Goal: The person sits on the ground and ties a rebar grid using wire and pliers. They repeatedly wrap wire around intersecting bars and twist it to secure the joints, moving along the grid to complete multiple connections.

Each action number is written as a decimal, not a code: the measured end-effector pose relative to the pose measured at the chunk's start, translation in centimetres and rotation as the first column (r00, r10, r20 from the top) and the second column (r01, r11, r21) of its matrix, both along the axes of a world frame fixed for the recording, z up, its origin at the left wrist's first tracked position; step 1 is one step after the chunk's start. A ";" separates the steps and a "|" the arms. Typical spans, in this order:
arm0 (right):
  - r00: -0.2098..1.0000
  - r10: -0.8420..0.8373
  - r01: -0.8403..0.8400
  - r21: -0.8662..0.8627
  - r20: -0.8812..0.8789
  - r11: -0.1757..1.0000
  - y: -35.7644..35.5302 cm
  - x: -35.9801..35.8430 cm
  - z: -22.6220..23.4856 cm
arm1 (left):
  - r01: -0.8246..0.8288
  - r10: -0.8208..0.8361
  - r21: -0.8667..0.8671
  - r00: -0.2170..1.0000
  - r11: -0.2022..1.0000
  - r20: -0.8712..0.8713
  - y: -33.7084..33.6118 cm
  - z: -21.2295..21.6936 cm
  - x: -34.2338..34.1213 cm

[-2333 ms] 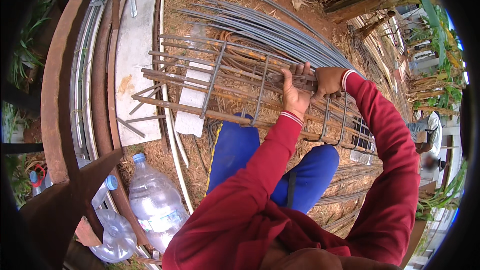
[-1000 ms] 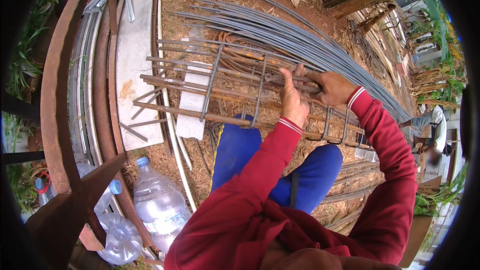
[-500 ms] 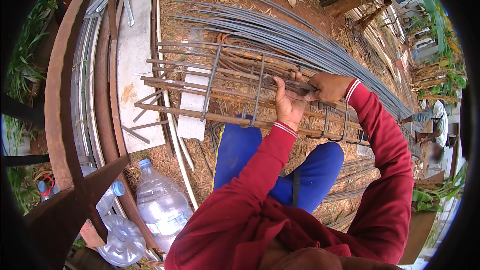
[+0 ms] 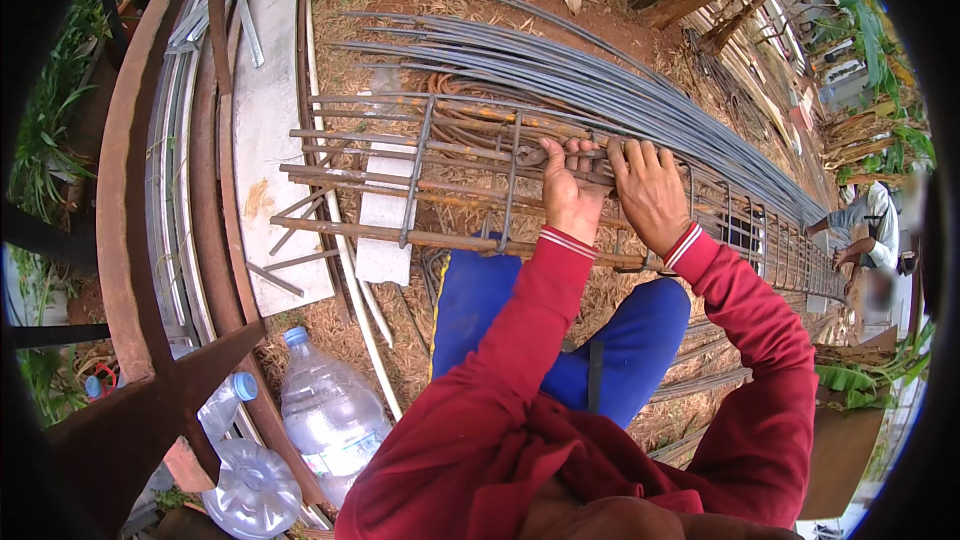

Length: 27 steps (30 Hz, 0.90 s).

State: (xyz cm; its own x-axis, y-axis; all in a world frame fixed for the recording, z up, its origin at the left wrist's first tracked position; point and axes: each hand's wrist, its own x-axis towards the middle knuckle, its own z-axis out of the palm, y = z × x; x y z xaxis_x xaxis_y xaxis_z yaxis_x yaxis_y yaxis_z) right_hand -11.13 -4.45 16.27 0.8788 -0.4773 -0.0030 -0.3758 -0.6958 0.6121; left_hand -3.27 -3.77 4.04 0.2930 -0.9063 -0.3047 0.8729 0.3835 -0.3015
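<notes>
A long cage of rusty rebar (image 4: 450, 237) with square stirrups (image 4: 417, 175) stretches across my lap and away to the right. My left hand (image 4: 573, 192) reaches into the cage, palm up, its thumb raised and its fingers curled round a dark metal tool that looks like pincers (image 4: 597, 172). The tool's head is beside a stirrup near the upper bars. Right next to it, my right hand (image 4: 652, 198) has its back upward and its fingers bent over the handle end. Its palm and part of the tool are hidden.
Grey rebar rods (image 4: 520, 55) lie beyond the cage, near a rusty wire coil (image 4: 465, 120). A pale board (image 4: 270, 90), a white pipe (image 4: 312, 60) and a brown metal frame (image 4: 130, 160) are left. A large plastic bottle (image 4: 325, 400) stands lower left. Another person (image 4: 880, 225) crouches far right.
My right hand has shifted its grip, from a fist at the tool's end to fingers laid over the handles. My left hand has moved slightly left and down. The view has shifted a little.
</notes>
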 end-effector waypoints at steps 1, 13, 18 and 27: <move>0.996 0.069 -0.069 0.000 0.064 0.998 -0.6 0.0 -0.3 | 0.048 -0.050 0.035 0.997 0.998 0.055 0.1 0.2 0.0; 0.606 -0.779 0.118 0.987 -0.158 -0.108 -1.4 -2.5 -0.9 | 0.039 -0.354 0.361 0.321 0.932 0.879 13.1 1.2 3.5; 0.558 -0.822 -0.142 0.989 0.111 0.037 3.0 -1.0 -4.4 | -0.562 -0.349 0.318 0.055 0.764 0.936 13.2 -0.2 10.0; 0.525 -0.803 -0.039 0.951 0.281 0.307 5.7 -3.3 -6.4 | -0.728 -0.517 0.037 -0.448 0.684 0.730 12.2 -3.4 12.1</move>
